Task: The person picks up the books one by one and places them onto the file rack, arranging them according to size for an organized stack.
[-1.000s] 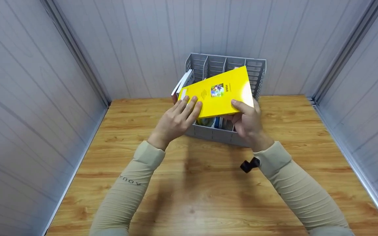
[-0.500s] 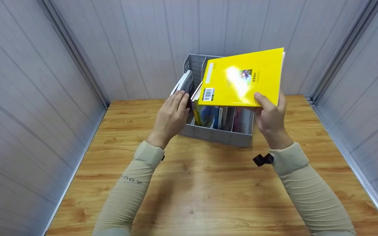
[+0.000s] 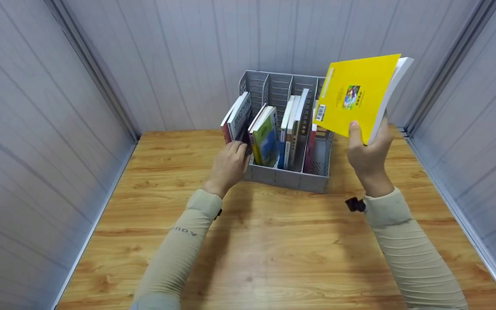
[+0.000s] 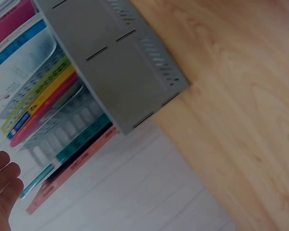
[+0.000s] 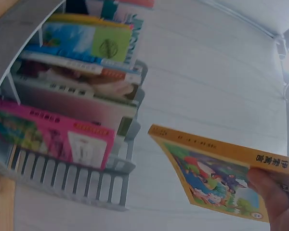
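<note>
My right hand [image 3: 370, 159] grips a yellow paperback book [image 3: 358, 92] by its lower edge, the thumb on the back cover. The book is tilted in the air over the right side of a grey divided file holder [image 3: 289, 178]. In the right wrist view, its picture cover [image 5: 212, 180] shows, with the thumb near one edge. My left hand [image 3: 228, 165] is at the front left corner of the holder, fingers bent loosely beside two white-edged books [image 3: 238, 117]. The left wrist view catches only its fingertips [image 4: 5, 178], near the books.
Several books stand in the holder: a green and blue picture book [image 3: 267, 140], white-edged books [image 3: 293, 125] in the middle and a pink one [image 5: 62, 139] at the right. The holder rests on a wooden floor [image 3: 274, 241], with grey panel walls [image 3: 179, 64] around.
My right hand has carried the yellow book up and right, away from over the holder, turning it. My left hand has let go of the book and moved down to the holder's left front.
</note>
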`<move>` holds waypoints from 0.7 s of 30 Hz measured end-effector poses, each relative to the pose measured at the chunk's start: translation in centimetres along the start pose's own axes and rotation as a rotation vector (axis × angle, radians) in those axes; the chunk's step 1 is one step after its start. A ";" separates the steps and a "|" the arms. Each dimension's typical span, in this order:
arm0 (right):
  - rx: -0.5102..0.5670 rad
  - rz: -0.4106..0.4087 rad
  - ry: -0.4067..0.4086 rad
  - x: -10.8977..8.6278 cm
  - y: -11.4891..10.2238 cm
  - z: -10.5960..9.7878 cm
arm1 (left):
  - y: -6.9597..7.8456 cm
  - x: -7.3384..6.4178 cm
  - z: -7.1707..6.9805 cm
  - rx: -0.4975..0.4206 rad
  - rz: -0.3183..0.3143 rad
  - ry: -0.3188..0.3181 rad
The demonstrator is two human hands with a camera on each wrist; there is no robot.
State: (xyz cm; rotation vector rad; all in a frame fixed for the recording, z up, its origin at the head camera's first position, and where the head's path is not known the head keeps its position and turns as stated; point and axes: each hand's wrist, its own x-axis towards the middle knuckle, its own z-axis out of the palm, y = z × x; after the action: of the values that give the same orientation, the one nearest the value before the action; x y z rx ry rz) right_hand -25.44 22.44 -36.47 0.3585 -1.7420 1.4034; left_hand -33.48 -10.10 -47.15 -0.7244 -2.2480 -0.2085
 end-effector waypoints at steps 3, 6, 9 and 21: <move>-0.105 -0.026 -0.024 0.0 0.9 0.0 | 0.2 -0.2 1.2 0.008 -0.032 -0.043; -0.172 -0.003 -0.047 -0.1 2.0 0.0 | 0.5 -0.6 2.4 0.031 -0.059 -0.074; -0.218 0.045 -0.078 -0.5 3.2 0.1 | 0.6 -0.9 3.4 0.060 -0.077 -0.108; -0.280 0.244 -0.225 -2.6 7.6 1.6 | 0.6 -1.9 5.6 0.057 -0.131 -0.360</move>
State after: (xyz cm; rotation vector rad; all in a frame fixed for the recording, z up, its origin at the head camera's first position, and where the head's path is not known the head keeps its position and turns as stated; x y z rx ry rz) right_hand -29.70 22.78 -43.45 0.1582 -2.1969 1.2986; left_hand -35.52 -8.50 -52.49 -0.6223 -2.6357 -0.0804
